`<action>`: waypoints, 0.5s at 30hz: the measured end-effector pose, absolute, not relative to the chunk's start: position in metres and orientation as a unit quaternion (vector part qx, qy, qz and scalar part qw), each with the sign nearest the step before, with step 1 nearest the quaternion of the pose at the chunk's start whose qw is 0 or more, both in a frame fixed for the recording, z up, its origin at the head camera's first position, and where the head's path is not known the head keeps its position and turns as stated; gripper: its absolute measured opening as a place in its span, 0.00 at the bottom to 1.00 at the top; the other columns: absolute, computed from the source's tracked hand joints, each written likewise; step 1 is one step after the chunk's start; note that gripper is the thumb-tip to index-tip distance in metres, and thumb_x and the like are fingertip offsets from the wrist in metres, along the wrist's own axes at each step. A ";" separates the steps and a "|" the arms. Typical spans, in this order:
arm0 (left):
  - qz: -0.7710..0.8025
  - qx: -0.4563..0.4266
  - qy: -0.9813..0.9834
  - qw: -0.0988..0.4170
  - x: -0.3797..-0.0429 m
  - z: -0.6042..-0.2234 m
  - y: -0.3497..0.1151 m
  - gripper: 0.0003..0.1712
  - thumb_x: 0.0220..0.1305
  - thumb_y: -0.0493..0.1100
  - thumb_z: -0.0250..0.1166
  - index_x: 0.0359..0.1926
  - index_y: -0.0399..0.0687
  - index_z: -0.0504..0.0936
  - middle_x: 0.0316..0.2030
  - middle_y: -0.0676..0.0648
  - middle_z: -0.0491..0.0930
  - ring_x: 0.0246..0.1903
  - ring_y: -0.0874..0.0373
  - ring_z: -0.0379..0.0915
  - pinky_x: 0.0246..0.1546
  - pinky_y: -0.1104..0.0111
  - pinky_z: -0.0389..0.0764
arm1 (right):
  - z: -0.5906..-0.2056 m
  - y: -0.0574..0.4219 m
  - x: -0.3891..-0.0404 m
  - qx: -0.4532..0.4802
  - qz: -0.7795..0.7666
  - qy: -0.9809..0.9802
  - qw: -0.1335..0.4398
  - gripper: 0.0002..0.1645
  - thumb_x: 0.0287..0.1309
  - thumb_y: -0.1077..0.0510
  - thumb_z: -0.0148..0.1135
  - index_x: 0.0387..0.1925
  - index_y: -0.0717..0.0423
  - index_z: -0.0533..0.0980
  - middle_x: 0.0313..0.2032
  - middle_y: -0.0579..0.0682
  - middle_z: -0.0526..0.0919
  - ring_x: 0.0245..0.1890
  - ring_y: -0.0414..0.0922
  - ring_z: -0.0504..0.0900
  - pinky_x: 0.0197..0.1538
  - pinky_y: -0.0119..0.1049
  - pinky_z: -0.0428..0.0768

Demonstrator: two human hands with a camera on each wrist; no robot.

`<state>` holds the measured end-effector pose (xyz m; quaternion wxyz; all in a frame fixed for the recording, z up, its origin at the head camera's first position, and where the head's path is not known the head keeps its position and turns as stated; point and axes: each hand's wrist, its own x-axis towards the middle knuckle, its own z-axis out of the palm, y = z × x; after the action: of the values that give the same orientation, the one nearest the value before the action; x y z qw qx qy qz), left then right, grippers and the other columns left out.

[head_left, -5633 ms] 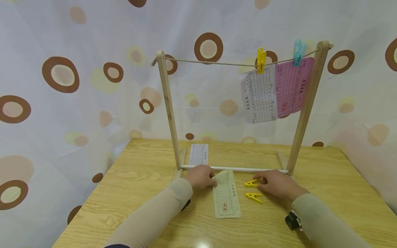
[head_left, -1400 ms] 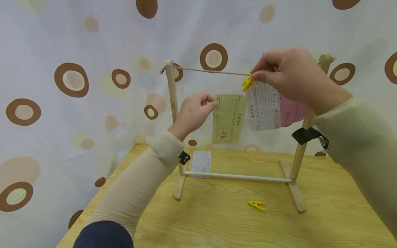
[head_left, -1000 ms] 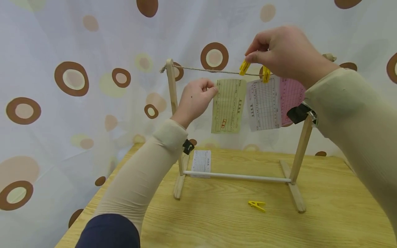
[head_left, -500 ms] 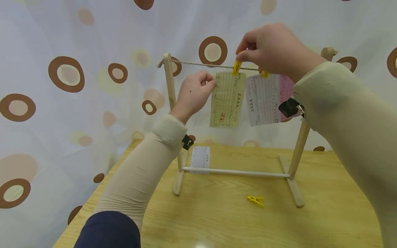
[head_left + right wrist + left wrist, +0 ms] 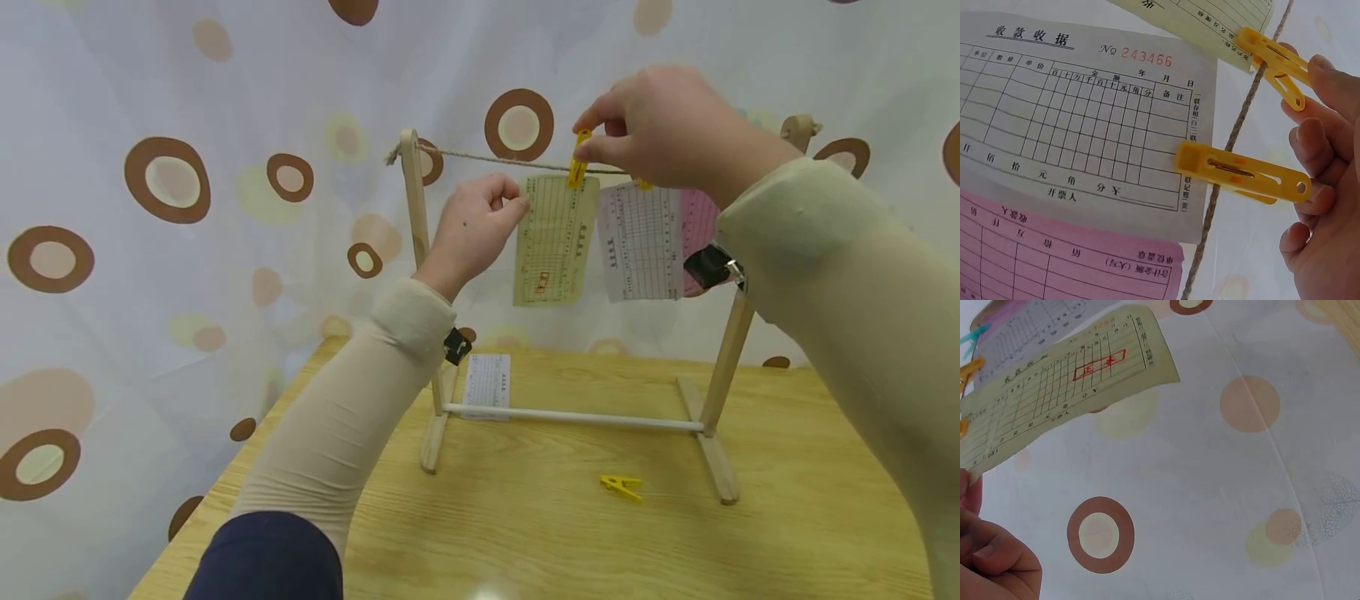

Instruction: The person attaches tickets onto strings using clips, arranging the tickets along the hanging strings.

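A pale yellow receipt sheet hangs at the rope, its red stamp near the bottom. My left hand pinches the sheet's upper left corner. Up at the right corner, my right hand pinches the handles of a yellow clothespin, whose tip lies over the sheet's edge and the rope. Close by, a white receipt hangs from another yellow clothespin. A pink receipt hangs beside it, partly hidden by my right arm.
The wooden stand's posts hold the rope, and a white bar joins them low down. On the table lie a loose yellow clothespin and, behind the bar, a white receipt. A spotted curtain backs everything.
The yellow sheet and a clothespin have come up from the table to the rope. My right hand has moved left, bringing the clothespin onto the sheet's upper right corner.
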<state>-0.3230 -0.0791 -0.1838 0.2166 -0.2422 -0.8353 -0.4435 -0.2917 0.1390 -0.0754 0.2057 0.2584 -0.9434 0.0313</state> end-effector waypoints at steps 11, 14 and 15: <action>-0.434 -0.247 -0.839 0.216 -0.323 -0.195 -0.082 0.08 0.75 0.47 0.59 0.43 0.49 0.80 0.23 0.48 0.65 0.20 0.57 0.58 0.26 0.67 0.63 | -0.091 0.147 -0.285 0.287 0.045 -0.918 0.271 0.29 0.71 0.43 0.59 0.66 0.53 0.76 0.31 0.53 0.75 0.38 0.52 0.66 0.40 0.45 0.61; -0.435 -0.252 -0.837 0.215 -0.322 -0.200 -0.084 0.09 0.74 0.47 0.59 0.46 0.48 0.80 0.23 0.48 0.66 0.20 0.57 0.59 0.25 0.66 0.64 | -0.097 0.152 -0.280 0.286 0.067 -0.910 0.293 0.27 0.72 0.46 0.59 0.65 0.54 0.77 0.31 0.52 0.74 0.39 0.52 0.66 0.41 0.45 0.61; -0.435 -0.254 -0.837 0.215 -0.321 -0.201 -0.084 0.10 0.74 0.47 0.59 0.48 0.47 0.79 0.24 0.48 0.67 0.20 0.57 0.59 0.26 0.66 0.64 | -0.099 0.154 -0.278 0.285 0.074 -0.907 0.300 0.26 0.71 0.47 0.59 0.64 0.54 0.78 0.31 0.52 0.74 0.39 0.52 0.66 0.40 0.45 0.61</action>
<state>-0.3212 -0.0842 -0.2012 0.2148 -0.2539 -0.8369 -0.4348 -0.2782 0.1541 -0.0989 0.3000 0.2851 -0.9074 0.0736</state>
